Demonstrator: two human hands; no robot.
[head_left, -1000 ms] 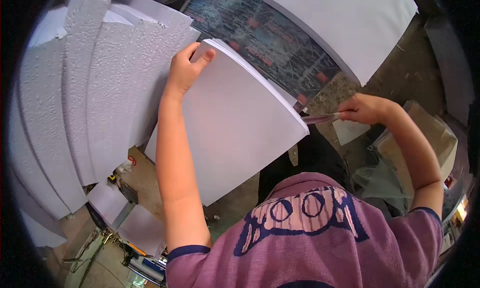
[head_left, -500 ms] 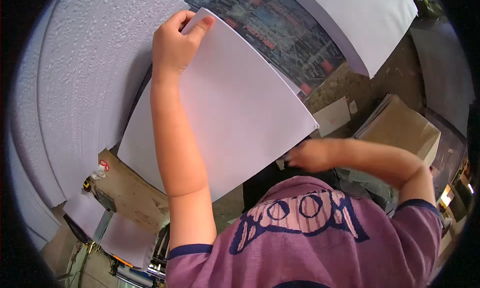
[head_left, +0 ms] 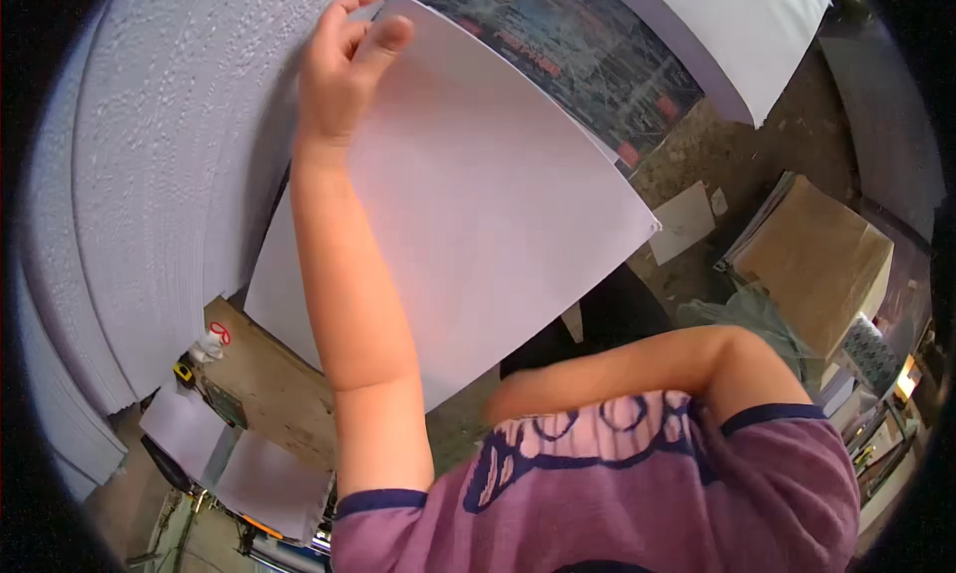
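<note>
A large stack of white paper sheets (head_left: 488, 215) lies in front of me, its far corner turned away to the upper left. At that corner is my left hand (head_left: 344, 60), the thumb raised off the paper and the fingers apart. Whether those fingertips touch the stack's edge I cannot see. My right forearm crosses low in front of my chest. The right hand (head_left: 506, 394) is smeared by motion below the near edge of the paper, and its fingers do not show.
Tall stacks of white paper (head_left: 159, 165) rise at the left. A dark, scratched board (head_left: 588, 70) lies beyond the sheets, beside another white stack (head_left: 737, 35). On the right sits a brown-topped bundle (head_left: 817, 254). A tape measure (head_left: 183, 373) is by a wooden board (head_left: 269, 394).
My left hand has loosened from the corner, its thumb lifting off the paper. My right hand has swung left and nearer to my body.
</note>
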